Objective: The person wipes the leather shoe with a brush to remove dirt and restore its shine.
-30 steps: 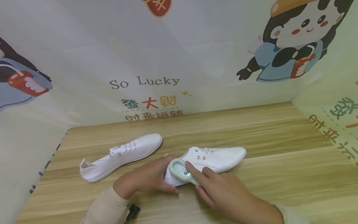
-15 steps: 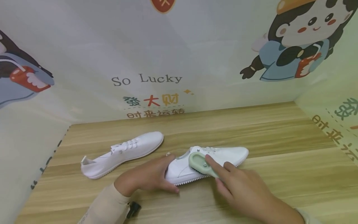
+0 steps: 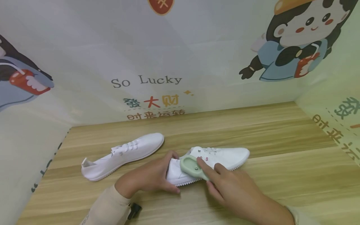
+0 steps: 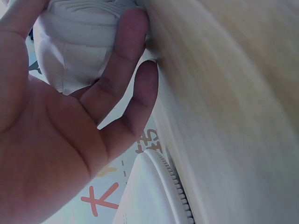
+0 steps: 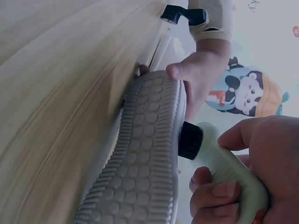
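A white lace-up shoe (image 3: 230,156) lies tipped with its side facing up and its toe pointing right in the head view. Around its heel, my left hand (image 3: 150,176) holds it with thumb and fingers. A pale green brush (image 3: 189,166) is in my right hand (image 3: 237,189), the index finger lying along its back. In the right wrist view the brush's dark bristles (image 5: 190,141) touch the shoe's side, beside the studded sole (image 5: 140,163). Part of the small red lettering is hidden by the brush and finger.
A second white shoe (image 3: 126,153) stands on the wood-grain table (image 3: 267,131), behind and left of the held one. Printed cloth walls (image 3: 197,56) enclose the back and sides. A black device (image 3: 135,211) sits at the left wrist.
The brush slid along the shoe's side toward the toe, then back toward the heel, with my right hand. My left hand keeps its hold on the heel. The second shoe stays put.
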Available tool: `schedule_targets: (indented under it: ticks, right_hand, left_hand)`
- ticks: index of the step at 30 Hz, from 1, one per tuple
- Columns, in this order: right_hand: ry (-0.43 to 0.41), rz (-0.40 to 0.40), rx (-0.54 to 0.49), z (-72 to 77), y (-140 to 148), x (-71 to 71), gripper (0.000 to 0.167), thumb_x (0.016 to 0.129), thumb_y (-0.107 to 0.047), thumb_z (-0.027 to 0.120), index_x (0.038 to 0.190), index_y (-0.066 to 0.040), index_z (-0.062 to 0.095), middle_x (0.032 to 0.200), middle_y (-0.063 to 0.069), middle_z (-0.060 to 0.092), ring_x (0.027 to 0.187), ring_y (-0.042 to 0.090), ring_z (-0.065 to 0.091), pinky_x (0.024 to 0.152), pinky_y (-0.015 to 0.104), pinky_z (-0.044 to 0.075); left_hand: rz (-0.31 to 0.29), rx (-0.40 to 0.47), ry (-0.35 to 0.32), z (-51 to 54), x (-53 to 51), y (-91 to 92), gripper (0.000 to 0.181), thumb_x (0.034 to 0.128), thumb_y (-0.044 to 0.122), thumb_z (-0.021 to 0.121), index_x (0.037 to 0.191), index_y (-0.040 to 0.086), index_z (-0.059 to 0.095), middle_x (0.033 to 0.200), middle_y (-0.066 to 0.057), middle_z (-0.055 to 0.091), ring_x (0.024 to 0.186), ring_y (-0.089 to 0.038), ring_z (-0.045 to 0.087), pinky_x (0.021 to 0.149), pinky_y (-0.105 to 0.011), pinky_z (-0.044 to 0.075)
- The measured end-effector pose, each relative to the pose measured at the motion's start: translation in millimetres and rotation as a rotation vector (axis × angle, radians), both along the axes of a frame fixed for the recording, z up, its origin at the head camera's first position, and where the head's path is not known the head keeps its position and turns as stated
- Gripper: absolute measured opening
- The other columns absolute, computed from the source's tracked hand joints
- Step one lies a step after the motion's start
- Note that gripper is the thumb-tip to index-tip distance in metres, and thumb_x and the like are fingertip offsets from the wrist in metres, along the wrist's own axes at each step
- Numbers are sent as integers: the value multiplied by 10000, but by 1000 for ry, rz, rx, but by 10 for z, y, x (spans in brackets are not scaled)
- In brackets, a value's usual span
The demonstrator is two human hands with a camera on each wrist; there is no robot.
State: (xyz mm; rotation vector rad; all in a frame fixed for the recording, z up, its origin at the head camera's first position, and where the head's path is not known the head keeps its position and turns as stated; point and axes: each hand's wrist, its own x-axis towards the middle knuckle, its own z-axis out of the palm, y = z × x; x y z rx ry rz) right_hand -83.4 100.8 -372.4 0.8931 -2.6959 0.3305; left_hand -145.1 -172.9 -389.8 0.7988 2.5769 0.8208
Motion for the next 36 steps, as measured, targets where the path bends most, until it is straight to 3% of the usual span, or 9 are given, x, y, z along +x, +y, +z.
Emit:
schedule_targets:
  ticks: [5,9,14,23,30,36]
  right_hand:
    - [8,26,1,7,-49,-1,603,902,-262,680,1476,-262,492,839,-29,584,483,16,275,453,188,276]
    - [-14,-42,23,38,11,-12,605,907,-277,679,1480,-301,484,834,-32,581,469,24,265,438,196,269]
    - [12,-126,47,82,109,-35,599,873,-278,693,1446,-323,526,715,-78,497,459,31,232,412,204,227]
    - [61,22,59,6,-76,-51,583,899,-270,672,1457,-201,517,795,-28,570,462,44,280,427,212,265]
    - [79,38,62,-11,-170,-23,603,909,-297,680,1471,-188,490,818,-17,583,461,87,344,440,257,311]
    - [29,33,28,-15,-85,-27,616,913,-306,687,1488,-243,474,804,-35,588,494,47,344,457,231,315]
  left_hand:
    - [-3,19,1,-14,-17,-25,899,660,431,917,1303,130,365,1067,-7,611,908,-101,594,833,-280,499]
    - [0,17,-1,-4,-27,-29,912,655,432,918,1313,121,369,1076,-9,613,932,-107,593,861,-299,495]
    - [5,4,-5,8,-24,-23,923,654,430,919,1319,110,367,1087,-26,611,956,-124,588,897,-322,484]
    - [-2,22,-11,-14,-33,-38,882,649,444,921,1281,154,378,1060,15,618,911,-98,594,842,-287,491]
    - [-5,39,-11,-21,-37,-41,872,649,463,917,1278,167,390,1154,2,623,969,-100,599,897,-307,492]
    - [-5,35,-18,-17,-40,-37,838,652,438,921,1253,162,406,1094,18,617,937,-94,595,856,-283,495]
